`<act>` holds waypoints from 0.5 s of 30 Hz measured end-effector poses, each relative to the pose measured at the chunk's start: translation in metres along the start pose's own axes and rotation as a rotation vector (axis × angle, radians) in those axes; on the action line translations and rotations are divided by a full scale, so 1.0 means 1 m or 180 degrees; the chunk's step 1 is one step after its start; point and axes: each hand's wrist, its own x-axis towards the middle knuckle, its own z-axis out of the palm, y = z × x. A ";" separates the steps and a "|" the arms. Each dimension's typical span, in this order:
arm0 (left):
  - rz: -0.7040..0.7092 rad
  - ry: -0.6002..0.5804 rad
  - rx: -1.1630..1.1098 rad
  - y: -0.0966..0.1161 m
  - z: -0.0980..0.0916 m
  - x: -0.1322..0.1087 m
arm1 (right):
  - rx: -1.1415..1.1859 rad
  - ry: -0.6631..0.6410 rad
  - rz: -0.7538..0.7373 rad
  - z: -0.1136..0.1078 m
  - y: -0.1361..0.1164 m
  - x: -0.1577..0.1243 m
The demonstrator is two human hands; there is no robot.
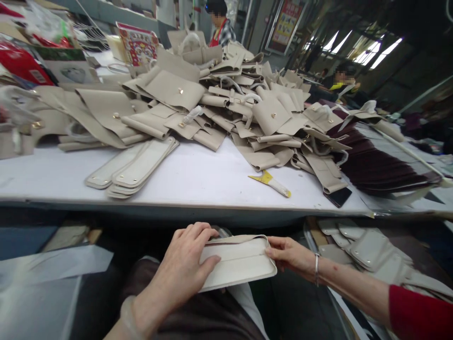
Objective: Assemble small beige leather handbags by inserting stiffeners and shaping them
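Observation:
A cream bag panel (240, 264), long with rounded corners and a raised edge along its far side, lies across my lap below the table edge. My left hand (193, 252) is closed over its left end, thumb on the upper face and fingers over the far edge. At the right end, my right hand (286, 255) pinches the corner between thumb and fingers. What lies under the panel is hidden. On the table ahead rests a stack of similar cream panels (141, 165) with metal studs at their ends.
A large heap of beige bag pieces (177, 89) covers the table's back. Near the front lie a yellow-handled cutter (271, 182) and a dark phone (337, 196). Dark layered sheets (375, 160) stand right; more cream panels (368, 248) lie below. Two people (221, 28) are beyond the table.

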 end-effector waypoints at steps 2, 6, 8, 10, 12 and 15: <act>-0.0026 -0.0053 0.0030 0.004 0.002 0.001 | -0.0248 0.0194 -0.0189 0.001 0.006 -0.001; -0.0001 -0.0181 0.0204 0.019 0.005 0.010 | -0.0662 0.0645 -0.0708 0.007 0.012 0.004; -0.0011 -0.0253 0.0299 0.025 0.006 0.015 | -0.1240 0.0915 -0.1298 0.010 0.006 0.007; -0.0011 -0.0304 0.0390 0.030 0.008 0.020 | -0.2303 0.1095 -0.2231 0.011 -0.007 0.011; 0.0012 -0.0316 0.0463 0.033 0.011 0.025 | -0.3585 0.0896 -0.3126 0.011 -0.023 0.014; 0.0017 -0.0370 0.0537 0.036 0.017 0.032 | -0.4858 0.0136 -0.3701 0.011 -0.046 0.018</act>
